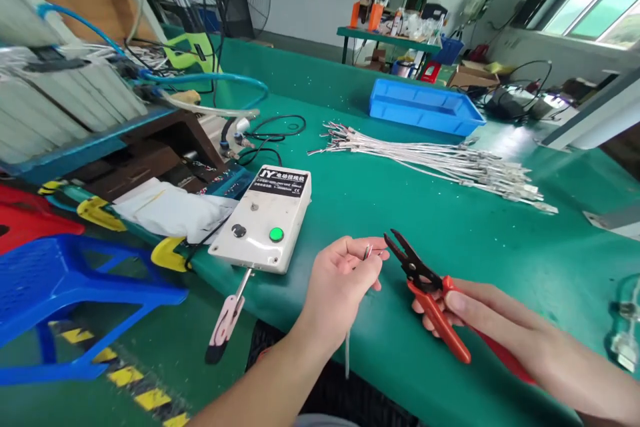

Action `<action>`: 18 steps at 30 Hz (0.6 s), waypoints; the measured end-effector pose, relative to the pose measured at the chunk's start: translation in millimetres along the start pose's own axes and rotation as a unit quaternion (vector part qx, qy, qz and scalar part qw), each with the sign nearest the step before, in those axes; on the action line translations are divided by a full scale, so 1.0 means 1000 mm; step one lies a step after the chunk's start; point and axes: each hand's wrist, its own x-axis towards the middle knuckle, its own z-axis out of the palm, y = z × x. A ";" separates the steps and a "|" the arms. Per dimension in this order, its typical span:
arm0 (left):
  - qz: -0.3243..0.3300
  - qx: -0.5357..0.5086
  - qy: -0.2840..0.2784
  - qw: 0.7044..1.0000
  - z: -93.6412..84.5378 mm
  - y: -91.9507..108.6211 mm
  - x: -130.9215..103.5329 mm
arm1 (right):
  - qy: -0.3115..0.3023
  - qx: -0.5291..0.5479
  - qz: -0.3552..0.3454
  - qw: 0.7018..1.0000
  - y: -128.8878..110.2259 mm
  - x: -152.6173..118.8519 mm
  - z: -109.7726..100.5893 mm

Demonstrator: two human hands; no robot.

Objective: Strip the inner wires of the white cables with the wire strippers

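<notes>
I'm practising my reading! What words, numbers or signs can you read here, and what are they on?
"JY 电动扭线机": on the black label of the white wire-twisting machine.
"CE": small, at the label's lower right.
The label's other lines are too small and blurred to read.

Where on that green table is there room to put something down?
One bare patch of green tabletop, bar specks, lies between the JY wire twister and cable bundle. Another lies between the wire strippers and that bundle's right end. Left of the twister is crowded: blue hose, grey equipment.
</notes>
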 end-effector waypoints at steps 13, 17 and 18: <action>0.002 0.048 -0.010 0.999 0.006 0.001 0.001 | 0.063 -0.018 -0.052 0.996 0.006 -0.007 0.021; -0.005 0.046 -0.005 0.999 0.008 0.000 0.002 | 0.061 -0.019 -0.070 0.995 0.006 -0.005 0.022; -0.004 0.047 -0.005 0.999 0.008 0.000 0.003 | 0.066 -0.029 -0.075 0.995 0.006 -0.005 0.022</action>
